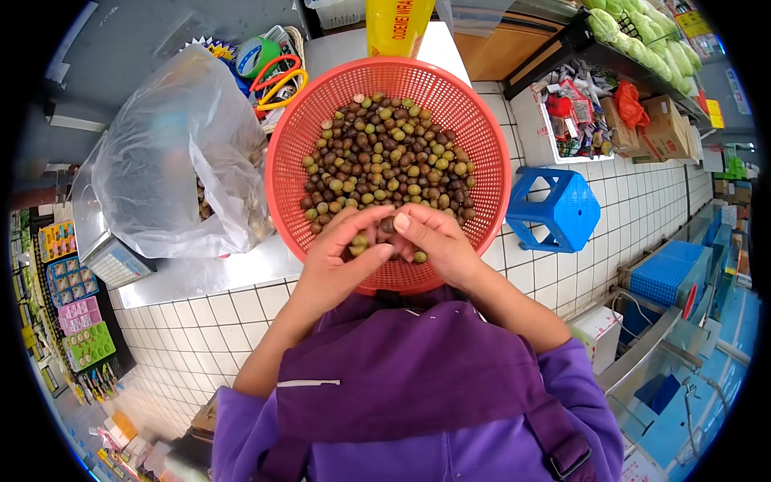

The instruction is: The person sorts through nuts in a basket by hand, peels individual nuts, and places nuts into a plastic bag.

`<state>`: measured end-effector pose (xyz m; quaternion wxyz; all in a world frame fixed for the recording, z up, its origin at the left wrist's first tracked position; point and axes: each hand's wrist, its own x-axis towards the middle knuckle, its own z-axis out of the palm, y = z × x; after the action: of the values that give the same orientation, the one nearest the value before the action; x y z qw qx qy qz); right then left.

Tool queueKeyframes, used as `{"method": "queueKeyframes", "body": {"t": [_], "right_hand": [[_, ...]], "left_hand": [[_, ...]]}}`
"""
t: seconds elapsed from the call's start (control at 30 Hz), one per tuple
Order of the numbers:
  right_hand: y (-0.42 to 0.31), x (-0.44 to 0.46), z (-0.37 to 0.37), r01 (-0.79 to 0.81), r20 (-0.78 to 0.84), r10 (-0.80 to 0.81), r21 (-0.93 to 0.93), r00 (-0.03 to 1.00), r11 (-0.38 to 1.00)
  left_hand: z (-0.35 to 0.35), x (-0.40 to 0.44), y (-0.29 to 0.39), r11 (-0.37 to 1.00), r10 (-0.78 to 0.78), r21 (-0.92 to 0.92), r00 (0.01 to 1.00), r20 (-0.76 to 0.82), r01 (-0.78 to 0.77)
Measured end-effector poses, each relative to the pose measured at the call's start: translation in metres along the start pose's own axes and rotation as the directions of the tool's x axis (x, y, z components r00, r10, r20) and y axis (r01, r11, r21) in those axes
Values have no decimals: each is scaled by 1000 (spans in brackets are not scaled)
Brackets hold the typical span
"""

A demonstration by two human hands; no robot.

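A large red plastic basket (488, 132) stands in front of me, holding many small round fruits (389, 157) in green and brown. Over its near side my left hand (345, 245) and my right hand (440, 243) meet, fingers curled toward each other. Between their fingertips is one brown round fruit (387, 225); my right thumb presses against it, and the left fingers close around its other side. Parts of the fingers beneath it are hidden. A few green fruits show under and between the hands.
Left of the basket, a clear plastic bag (173, 161) with more fruits sits on a metal table (193, 277). Scissors (277, 79) and green tape (257, 58) lie behind it. To the right, a blue stool (572, 210) stands on the tiled floor near a white box (536, 132).
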<state>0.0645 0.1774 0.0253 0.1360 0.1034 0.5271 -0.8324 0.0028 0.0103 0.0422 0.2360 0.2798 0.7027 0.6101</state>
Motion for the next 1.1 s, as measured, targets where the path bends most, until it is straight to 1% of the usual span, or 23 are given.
{"method": "queueKeyframes", "body": {"t": [0.03, 0.07, 0.1, 0.17, 0.23, 0.27, 0.3, 0.33, 0.37, 0.43, 0.47, 0.5, 0.57, 0.6, 0.67, 0.73, 0.8, 0.9, 0.93, 1.0, 1.03, 1.07, 1.1], "right_hand": [[2, -1, 3, -8, 19, 7, 42, 1000, 999], [3, -3, 7, -66, 14, 65, 32, 998, 997], [4, -4, 9, -64, 11, 64, 31, 998, 997], [4, -6, 13, -75, 8, 74, 51, 997, 996], [4, -7, 13, -101, 32, 100, 30, 994, 994], [6, -7, 11, -25, 82, 30, -56, 996, 998], [8, -7, 8, 54, 138, -35, -138, 990, 989], [9, -6, 1, 85, 140, -41, -331, 989, 940], [6, -9, 1, 87, 138, -43, -332, 989, 939], [-2, -16, 5, 103, -23, -141, -565, 990, 819], [-5, -16, 5, 132, -7, -171, -605, 985, 785], [-4, -15, 6, 131, -7, -170, -605, 985, 785], [-1, -13, 7, 348, 60, -400, -623, 914, 700], [1, -12, 8, 348, 61, -400, -623, 914, 700], [5, -12, 10, 459, 86, -541, -649, 836, 607], [4, -14, 11, 464, 95, -543, -653, 834, 598], [2, -14, 13, 470, 103, -548, -658, 830, 588], [2, -15, 15, 483, 117, -543, -635, 832, 603], [4, -15, 17, 500, 115, -565, -631, 817, 593], [4, -15, 18, 518, 115, -588, -625, 801, 583], [2, -15, 19, 527, 129, -612, -663, 780, 531], [1, -15, 19, 533, 145, -635, -699, 759, 477], [1, -15, 19, 533, 146, -634, -698, 759, 478]], "left_hand": [[2, 0, 1, 1000, 0, 0, 1000, 0, 0], [3, 0, 3, 1000, 11, 29, 1000, -20, -11], [5, -1, 4, 998, 25, 59, 999, -39, -23], [6, -4, 4, 998, 11, 55, 998, -54, -8], [7, -8, -1, 973, -76, -227, 993, -95, 53], [6, -9, -4, 973, -73, -227, 993, -91, 51], [3, -10, -6, 965, -130, -241, 987, -98, 103], [0, -10, -7, 954, -187, -255, 977, -104, 156], [-2, -10, -8, 955, -185, -255, 977, -103, 154], [-5, -12, -9, 941, -250, -244, 967, -40, 233], [-4, -14, -12, 941, -242, -246, 970, -2, 234], [-3, -14, -11, 940, -243, -246, 970, -2, 235], [1, -14, -7, 902, -225, -363, 972, 67, 233], [0, -14, -4, 887, -232, -389, 969, 88, 247], [-3, -15, -4, 892, -215, -386, 971, 101, 237], [-6, -17, -3, 896, -199, -383, 974, 111, 226], [-10, -18, -2, 941, -137, -291, 981, 135, 172], [-11, -19, 6, 960, -120, -240, 986, 113, 144], [-10, -19, 7, 960, -120, -240, 986, 113, 144], [-10, -19, 9, 996, -49, -68, 996, 74, 54], [-11, -19, 11, 996, -50, -67, 996, 72, 55], [-11, -19, 13, 998, -30, 61, 997, 65, 26], [-11, -19, 16, 982, -9, 187, 998, 61, -3]]}}
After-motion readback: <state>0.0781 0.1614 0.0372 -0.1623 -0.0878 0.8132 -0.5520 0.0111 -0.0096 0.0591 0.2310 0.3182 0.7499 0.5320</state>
